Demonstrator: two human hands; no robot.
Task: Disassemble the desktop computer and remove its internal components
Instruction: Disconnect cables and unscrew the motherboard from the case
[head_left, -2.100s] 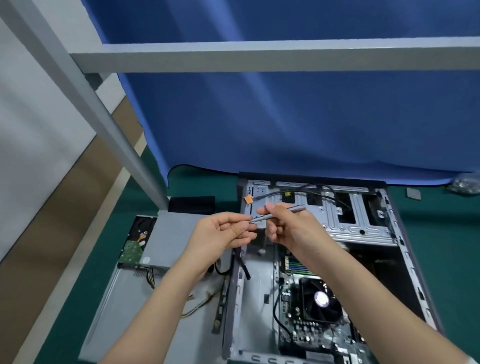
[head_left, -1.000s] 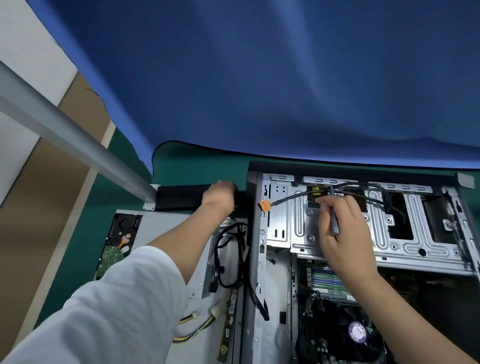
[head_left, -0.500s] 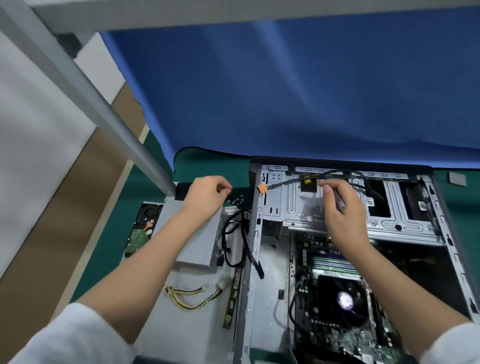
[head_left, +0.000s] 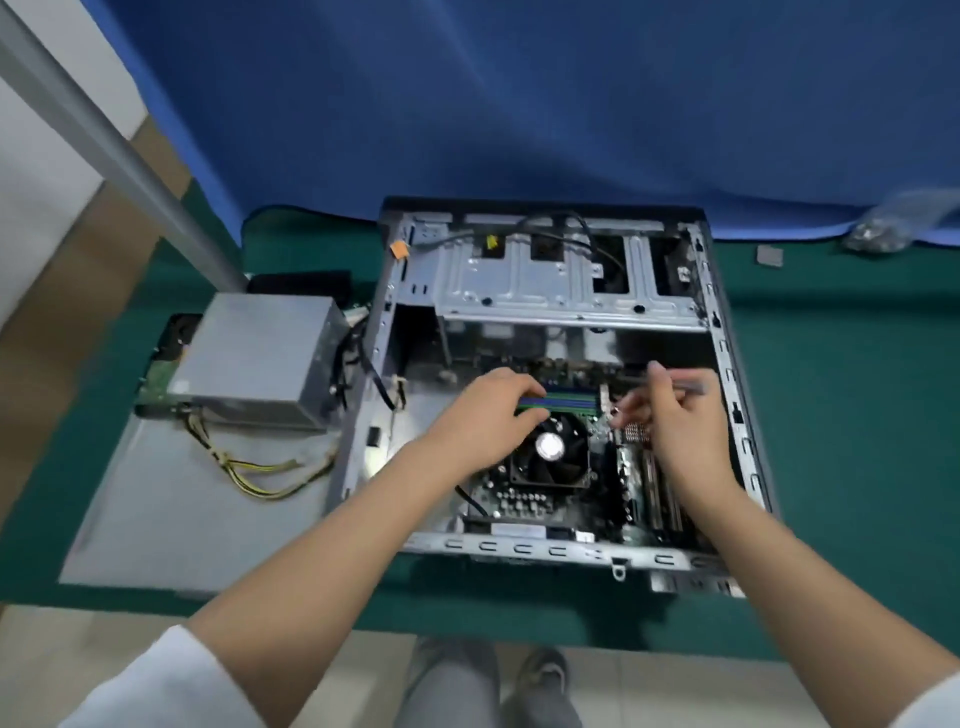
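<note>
The open computer case (head_left: 727, 395) lies on its side on the green mat. Inside are the motherboard (head_left: 524, 499), the black CPU fan (head_left: 550, 449) and blue-green memory modules (head_left: 569, 401). My left hand (head_left: 483, 415) pinches the left end of the memory modules between thumb and fingers. My right hand (head_left: 670, 421) holds a slim grey screwdriver (head_left: 688, 385), and its fingertips reach down to the right end of the memory slots. At the case's far end sits the empty metal drive cage (head_left: 545, 283), with black cables and an orange connector (head_left: 399, 249) on it.
Left of the case, a grey power supply (head_left: 260, 358) with yellow-black wires (head_left: 260, 475) rests on the removed side panel (head_left: 171, 525), partly over a hard drive (head_left: 166, 364). A metal frame post (head_left: 119, 150) rises at left. A plastic bag (head_left: 883, 228) lies at far right.
My left hand left the area by the power supply and moved into the case onto the memory modules. My right hand came down from the drive cage to the memory slots, still holding the screwdriver.
</note>
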